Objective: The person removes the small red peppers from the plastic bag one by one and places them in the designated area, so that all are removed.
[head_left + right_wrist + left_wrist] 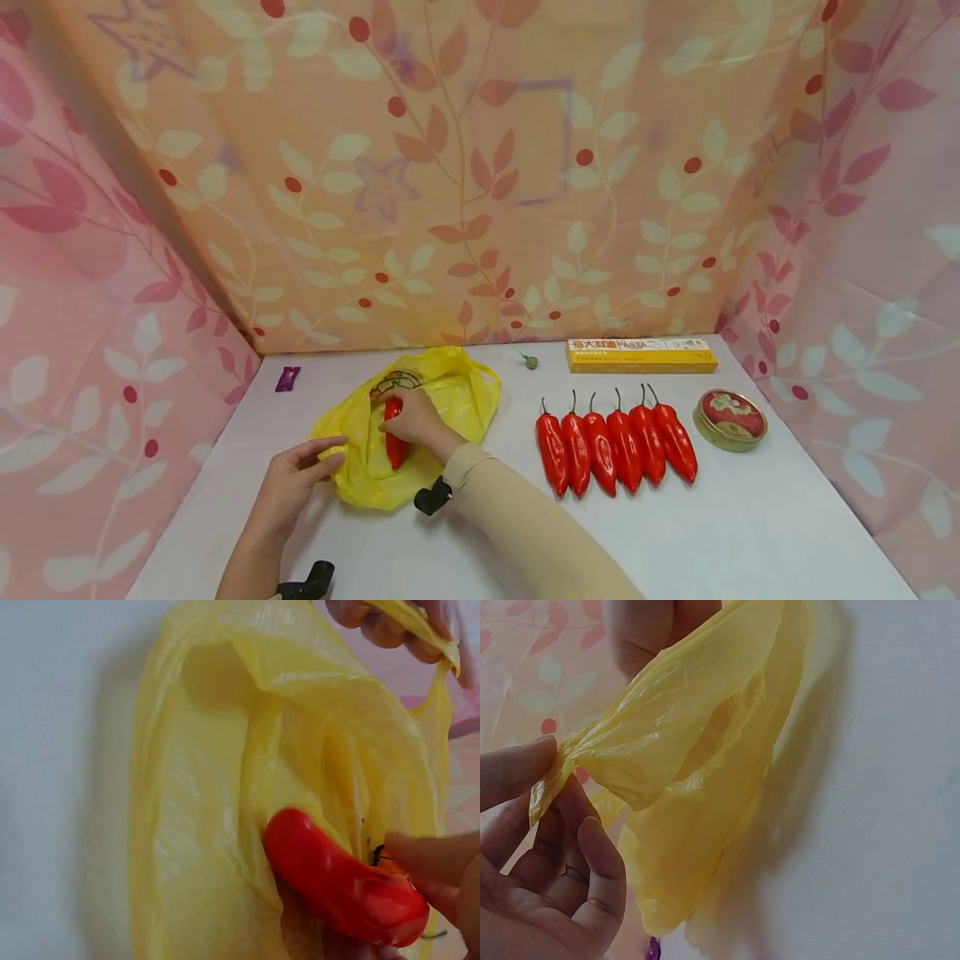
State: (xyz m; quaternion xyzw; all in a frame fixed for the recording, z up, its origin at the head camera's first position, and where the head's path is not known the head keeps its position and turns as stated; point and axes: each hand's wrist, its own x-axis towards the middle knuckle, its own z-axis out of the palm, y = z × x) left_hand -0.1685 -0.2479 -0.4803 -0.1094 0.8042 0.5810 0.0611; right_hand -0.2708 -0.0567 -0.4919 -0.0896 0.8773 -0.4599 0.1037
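Observation:
A crinkled yellow plastic bag [465,392] lies on the table at centre left, its mouth spread toward me. My left hand [288,487] pinches the bag's near left edge between thumb and fingers; the left wrist view shows the gathered plastic [570,754] in that pinch. With my right hand [420,421] I hold a red chili pepper [396,450] over the bag's opening, its smooth end pointing down and toward me. In the right wrist view the pepper [337,889] lies against the yellow film, with thin dark stems near my thumb.
Several red peppers [600,446] lie in a row at centre right, stems away from me. Beyond them are a yellow pasta box [641,358] and a round red-lidded tin [731,419]. A green lollipop [531,362] and a purple wrapped candy [287,379] lie farther back. Patterned cloth walls surround the table.

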